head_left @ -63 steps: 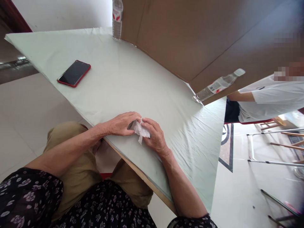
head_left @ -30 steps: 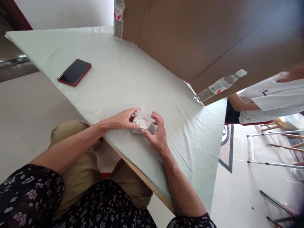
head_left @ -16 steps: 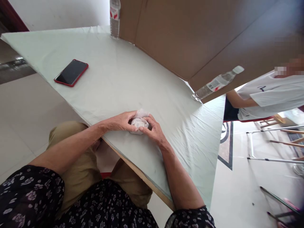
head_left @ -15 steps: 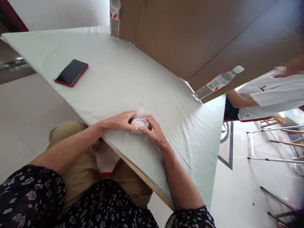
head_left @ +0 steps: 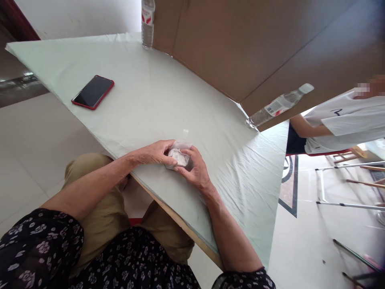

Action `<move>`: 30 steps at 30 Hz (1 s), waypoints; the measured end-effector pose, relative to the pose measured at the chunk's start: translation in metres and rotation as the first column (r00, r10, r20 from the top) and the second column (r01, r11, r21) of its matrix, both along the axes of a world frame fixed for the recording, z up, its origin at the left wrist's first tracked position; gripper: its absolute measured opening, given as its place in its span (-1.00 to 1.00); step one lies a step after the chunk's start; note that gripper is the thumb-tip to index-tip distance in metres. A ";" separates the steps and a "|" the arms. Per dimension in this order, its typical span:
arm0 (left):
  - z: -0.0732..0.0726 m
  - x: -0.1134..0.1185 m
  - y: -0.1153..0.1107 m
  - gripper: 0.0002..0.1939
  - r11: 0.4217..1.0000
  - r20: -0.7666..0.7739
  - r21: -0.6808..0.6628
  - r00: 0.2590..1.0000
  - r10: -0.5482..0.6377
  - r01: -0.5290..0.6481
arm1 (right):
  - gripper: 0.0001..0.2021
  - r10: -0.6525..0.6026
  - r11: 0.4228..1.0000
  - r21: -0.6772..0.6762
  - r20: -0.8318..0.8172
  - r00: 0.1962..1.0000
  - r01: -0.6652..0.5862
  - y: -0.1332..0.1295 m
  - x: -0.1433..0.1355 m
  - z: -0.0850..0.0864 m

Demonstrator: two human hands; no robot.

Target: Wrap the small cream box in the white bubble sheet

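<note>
A: Where do we place the white bundle [head_left: 178, 157]?

B: Directly between the two hands, near the close edge of the covered table [head_left: 135, 104]. Left hand [head_left: 159, 153] to one side, right hand [head_left: 197, 166] to the other. We call neither nearer; both touch it.

A: State of the hands?

B: Left is narrowed on its side of the bundle, thumb along the near rim, fingers behind and partly hidden. Right is curved more loosely: thumb at the near rim, fingertips on the far side, a gap beneath the palm. We log both as holding.

A: Long axis?

B: None we can trust. Roundish, crumpled, a translucent wrapping [head_left: 182, 143] standing up at the far side. Contents unclear to us, and we cannot tell whether it touches the tabletop.

A: Surroundings?

B: Phone [head_left: 93, 92] lying screen up, beyond the left hand, well apart. Farther off, we note a cardboard panel [head_left: 240, 48], with one bottle [head_left: 147, 30] at its left and a second bottle [head_left: 278, 106] toward its right.
</note>
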State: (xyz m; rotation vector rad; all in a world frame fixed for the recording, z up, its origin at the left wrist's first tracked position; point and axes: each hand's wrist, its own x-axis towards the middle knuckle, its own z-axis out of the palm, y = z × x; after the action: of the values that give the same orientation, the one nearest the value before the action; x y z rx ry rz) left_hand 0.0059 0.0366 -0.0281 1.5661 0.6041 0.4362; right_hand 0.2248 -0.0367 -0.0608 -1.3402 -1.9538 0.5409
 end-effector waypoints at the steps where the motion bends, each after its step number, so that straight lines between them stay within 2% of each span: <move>1: -0.001 0.000 0.000 -0.54 1.000 0.004 0.006 1.000 -0.003 0.003 | -0.45 0.002 1.000 -0.008 -0.004 1.000 -0.002 0.001 -0.001 0.001; 7: -0.003 0.000 0.002 -0.52 0.999 0.010 0.036 1.000 -0.021 0.020 | -0.46 0.080 0.994 -0.069 -0.072 0.994 -0.085 0.008 -0.001 0.011; 12: -0.001 0.000 0.001 -0.54 0.999 0.008 0.043 1.000 -0.006 0.005 | -0.52 0.112 0.987 -0.111 -0.013 0.994 -0.113 0.010 -0.001 0.018; 14: 0.000 0.001 0.001 -0.54 1.000 0.019 0.028 1.000 0.009 -0.009 | -0.51 0.079 0.995 -0.068 0.063 0.995 -0.075 0.008 -0.002 0.014; 18: 0.003 0.003 0.002 -0.51 0.999 0.030 -0.045 0.999 0.016 -0.014 | -0.43 -0.075 0.992 0.117 0.267 0.961 0.044 0.002 -0.004 0.005; 22: 0.003 0.005 0.003 -0.47 0.997 0.031 -0.074 0.999 0.022 -0.020 | -0.39 -0.147 0.978 0.192 0.342 0.928 0.084 -0.002 -0.005 0.004; 26: -0.001 0.004 0.003 -0.52 0.996 0.050 -0.082 0.998 0.028 -0.023 | -0.29 -0.133 0.984 0.147 0.249 0.959 0.098 0.001 -0.004 0.005; 30: -0.004 0.003 0.002 -0.51 0.995 0.076 -0.098 0.997 0.010 -0.003 | -0.05 -0.068 0.996 -0.047 0.041 0.997 0.070 0.005 -0.001 0.004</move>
State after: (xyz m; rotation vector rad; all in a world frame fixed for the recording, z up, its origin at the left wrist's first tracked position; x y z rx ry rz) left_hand 0.0089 0.0389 -0.0320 1.4481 0.5641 0.4626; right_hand 0.2243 -0.0320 -0.0571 -1.4531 -1.9286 0.5353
